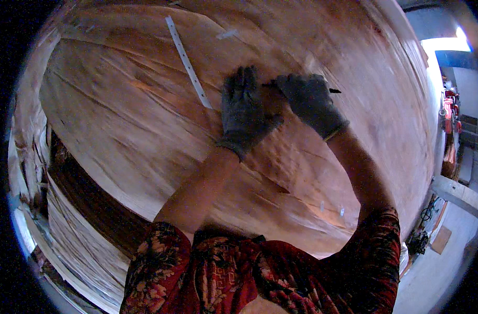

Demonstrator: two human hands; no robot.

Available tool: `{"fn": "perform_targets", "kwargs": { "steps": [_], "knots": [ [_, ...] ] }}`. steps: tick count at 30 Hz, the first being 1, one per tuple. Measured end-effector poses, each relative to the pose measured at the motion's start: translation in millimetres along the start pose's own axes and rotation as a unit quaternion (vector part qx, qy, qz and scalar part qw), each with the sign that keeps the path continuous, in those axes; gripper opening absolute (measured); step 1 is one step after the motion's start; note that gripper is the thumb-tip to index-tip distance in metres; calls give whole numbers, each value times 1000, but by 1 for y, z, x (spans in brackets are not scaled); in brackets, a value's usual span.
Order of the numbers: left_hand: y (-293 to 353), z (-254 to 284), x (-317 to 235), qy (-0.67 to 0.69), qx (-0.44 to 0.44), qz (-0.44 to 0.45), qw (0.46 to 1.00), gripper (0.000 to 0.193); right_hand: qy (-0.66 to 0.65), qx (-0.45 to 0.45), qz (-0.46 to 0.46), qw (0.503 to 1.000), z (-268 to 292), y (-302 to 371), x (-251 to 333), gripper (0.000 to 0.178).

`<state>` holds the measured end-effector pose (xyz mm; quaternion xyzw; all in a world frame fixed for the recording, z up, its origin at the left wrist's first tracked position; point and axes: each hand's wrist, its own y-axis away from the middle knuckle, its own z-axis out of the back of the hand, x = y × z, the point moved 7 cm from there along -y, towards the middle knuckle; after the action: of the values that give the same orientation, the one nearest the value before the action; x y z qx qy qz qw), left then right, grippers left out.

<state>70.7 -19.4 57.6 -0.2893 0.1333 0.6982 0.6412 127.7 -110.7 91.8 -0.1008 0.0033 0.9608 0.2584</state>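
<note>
A wide reddish-brown sheet of wood veneer (pixel 124 110), wrinkled and split in places, spreads out before me. My left hand (pixel 244 110), in a grey glove, lies flat on it with its fingers stretched forward and the thumb out to the right. Just to the right, my gloved right hand (pixel 307 102) is closed around a slim dark tool (pixel 334 91). One end of the tool juts out toward my left hand and the other points right; its kind is not clear. Left of my left hand, a white perforated tape strip (pixel 186 60) runs along the veneer.
Smaller tape pieces stick to the veneer at the far side (pixel 227 34) and near right (pixel 342 212). At left, more pale sheets (pixel 77 225) lie beside a dark gap (pixel 92 193). Beyond the right edge are red items (pixel 449 112), a grey beam (pixel 461 196) and a brown board (pixel 441 239).
</note>
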Motion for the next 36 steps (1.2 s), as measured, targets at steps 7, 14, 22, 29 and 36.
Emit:
{"fn": "perform_targets", "kwargs": {
  "steps": [7,14,22,29,36],
  "knots": [
    [4,-1,-1,-30,-17,-32,999,110,58,14,-31,998,-10,26,-4,14],
    [1,1,-1,-19,-8,-46,999,109,-73,73,-166,981,13,75,-13,32],
    [5,0,-5,-111,-62,-84,988,108,-157,79,-277,945,17,138,3,41],
    [3,-9,5,-113,-55,-111,986,106,-139,141,-398,896,-2,200,33,17],
    [1,-4,-3,-95,-55,-111,988,105,-148,197,-431,868,3,242,53,28]
  ]
}}
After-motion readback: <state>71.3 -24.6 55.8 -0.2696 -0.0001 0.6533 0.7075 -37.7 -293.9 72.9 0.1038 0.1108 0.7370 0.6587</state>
